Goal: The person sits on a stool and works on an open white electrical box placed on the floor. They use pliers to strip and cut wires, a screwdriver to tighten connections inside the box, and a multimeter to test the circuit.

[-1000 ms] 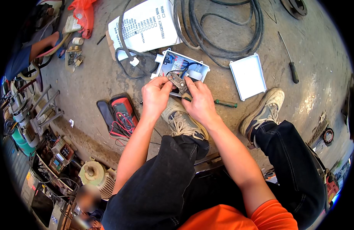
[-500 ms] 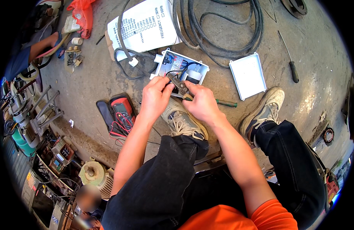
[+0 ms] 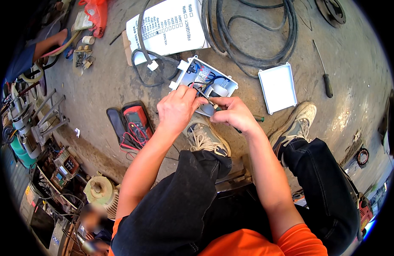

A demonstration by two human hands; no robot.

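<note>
Head view: the right hand (image 3: 234, 114) just rolled its gripped pliers (image 3: 215, 106) edge-on, probably for a fresh angle; the left hand (image 3: 178, 107) seemingly pinches a wire (image 3: 193, 85), the open box (image 3: 186, 78) just beyond both.

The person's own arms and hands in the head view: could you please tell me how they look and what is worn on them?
The left hand and right hand are ungloved, and the forearms are bare, with no watch or bracelet showing. A plain, bright orange short sleeve covers the right upper arm; only a sliver of orange shows on the left.
</note>
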